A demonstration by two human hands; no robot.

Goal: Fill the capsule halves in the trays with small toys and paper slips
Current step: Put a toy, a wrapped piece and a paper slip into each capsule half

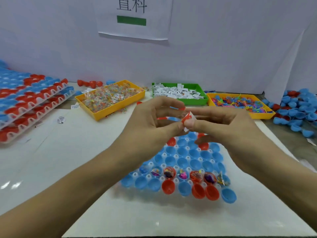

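While hands point(187, 121) pinch (together), red-white packet point(186, 118)

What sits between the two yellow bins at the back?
In the head view, the green bin of paper slips sits between the left yellow bin and the right yellow bin.

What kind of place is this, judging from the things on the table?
Probably a small packing or assembly workstation for toy capsules. Bins hold sorted supplies: a green bin of paper slips and a yellow bin of bagged toys. Stacked trays of red and blue capsule halves wait at the left, and both hands hold a small piece.
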